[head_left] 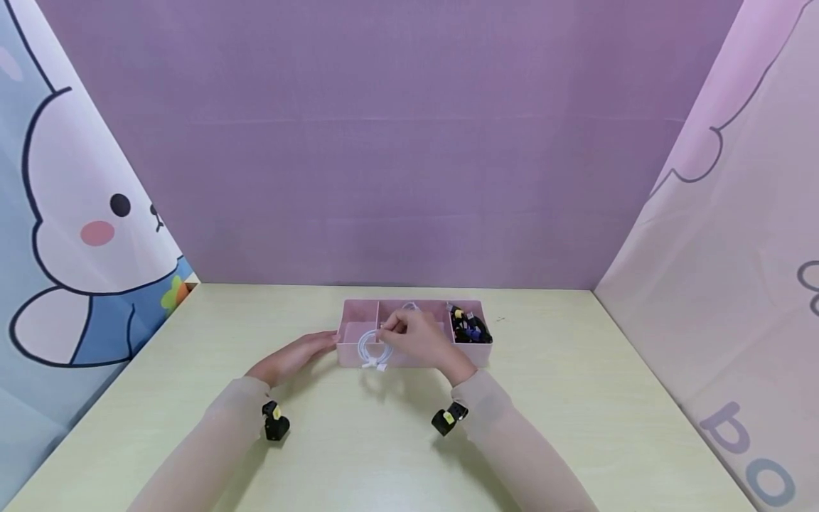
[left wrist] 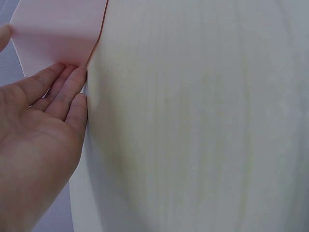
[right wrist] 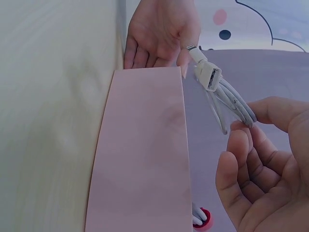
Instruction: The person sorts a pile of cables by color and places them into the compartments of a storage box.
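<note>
A pink divided box (head_left: 416,359) stands on the table. My left hand (head_left: 301,355) touches its left end; in the left wrist view the left hand's fingers (left wrist: 63,99) lie fairly straight against the end wall. With thumb and fingertips, my right hand (head_left: 419,340) pinches a coiled white USB charging cable (head_left: 362,350) above the box's front left part. Seen from the right wrist, the cable (right wrist: 227,94) hangs apart from the box, its USB plug and its small connector showing. The box's left compartment holds nothing visible.
Black cables (head_left: 470,328), some with yellow and blue parts, fill the box's right compartment. In the middle one, partly behind my right hand, lies another white cable (head_left: 410,306); a red piece (right wrist: 206,223) shows around white cable in the right wrist view. A purple cloth (head_left: 397,178) stands behind the table.
</note>
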`<control>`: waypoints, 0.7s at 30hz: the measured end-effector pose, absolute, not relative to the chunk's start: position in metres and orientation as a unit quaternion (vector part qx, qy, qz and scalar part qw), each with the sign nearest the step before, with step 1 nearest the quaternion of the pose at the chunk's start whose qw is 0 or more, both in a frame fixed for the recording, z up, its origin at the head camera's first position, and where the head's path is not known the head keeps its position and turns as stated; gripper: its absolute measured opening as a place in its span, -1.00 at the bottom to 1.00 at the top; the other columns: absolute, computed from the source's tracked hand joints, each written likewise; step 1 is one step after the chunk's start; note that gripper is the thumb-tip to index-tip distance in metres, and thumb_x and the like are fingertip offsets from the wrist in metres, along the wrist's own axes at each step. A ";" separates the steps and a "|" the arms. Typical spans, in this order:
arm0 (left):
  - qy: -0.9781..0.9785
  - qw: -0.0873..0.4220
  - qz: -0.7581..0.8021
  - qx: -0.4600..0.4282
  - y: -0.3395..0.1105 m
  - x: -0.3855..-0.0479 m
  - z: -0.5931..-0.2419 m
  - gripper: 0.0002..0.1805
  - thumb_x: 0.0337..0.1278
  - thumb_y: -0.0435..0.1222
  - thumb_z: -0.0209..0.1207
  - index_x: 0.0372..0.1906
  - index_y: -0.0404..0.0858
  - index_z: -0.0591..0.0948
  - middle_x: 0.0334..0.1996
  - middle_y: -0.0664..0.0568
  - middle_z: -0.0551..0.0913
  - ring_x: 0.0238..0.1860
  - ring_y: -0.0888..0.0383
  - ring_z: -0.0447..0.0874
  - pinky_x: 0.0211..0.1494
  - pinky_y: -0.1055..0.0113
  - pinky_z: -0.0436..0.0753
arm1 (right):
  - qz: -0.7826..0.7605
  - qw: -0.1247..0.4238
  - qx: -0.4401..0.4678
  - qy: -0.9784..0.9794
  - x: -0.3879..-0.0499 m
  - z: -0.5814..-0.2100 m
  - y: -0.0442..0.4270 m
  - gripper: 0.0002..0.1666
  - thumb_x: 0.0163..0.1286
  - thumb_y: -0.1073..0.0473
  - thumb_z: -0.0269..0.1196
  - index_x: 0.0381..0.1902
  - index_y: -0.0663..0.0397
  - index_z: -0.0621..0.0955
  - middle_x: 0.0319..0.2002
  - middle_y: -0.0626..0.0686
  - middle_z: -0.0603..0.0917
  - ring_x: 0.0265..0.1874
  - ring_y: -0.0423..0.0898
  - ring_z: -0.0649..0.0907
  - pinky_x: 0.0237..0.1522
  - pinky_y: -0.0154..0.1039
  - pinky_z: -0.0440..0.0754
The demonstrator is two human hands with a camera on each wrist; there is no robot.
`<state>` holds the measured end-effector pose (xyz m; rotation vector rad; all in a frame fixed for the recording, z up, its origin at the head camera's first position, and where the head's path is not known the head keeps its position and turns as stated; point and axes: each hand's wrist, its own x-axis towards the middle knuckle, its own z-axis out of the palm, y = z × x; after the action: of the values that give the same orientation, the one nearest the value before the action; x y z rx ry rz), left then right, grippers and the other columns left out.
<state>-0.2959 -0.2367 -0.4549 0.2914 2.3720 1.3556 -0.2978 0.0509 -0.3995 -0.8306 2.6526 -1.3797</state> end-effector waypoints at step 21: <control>0.849 0.198 0.480 0.096 -0.236 -0.296 -0.455 -0.21 0.46 0.26 -0.18 0.56 -0.12 0.23 0.57 -0.10 0.09 0.57 -0.19 -0.15 0.48 -0.33 -0.24 | -0.447 0.013 -0.260 0.856 -0.305 -0.392 0.064 -0.84 0.36 0.08 0.37 -0.34 0.02 0.73 -0.42 -0.12 0.69 -0.41 -0.16 0.63 -0.34 -0.27 0.61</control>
<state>-0.2960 -0.2363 -0.4552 0.2695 2.3769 1.3428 -0.3047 0.0637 -0.3923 -0.8092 2.6670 -1.3930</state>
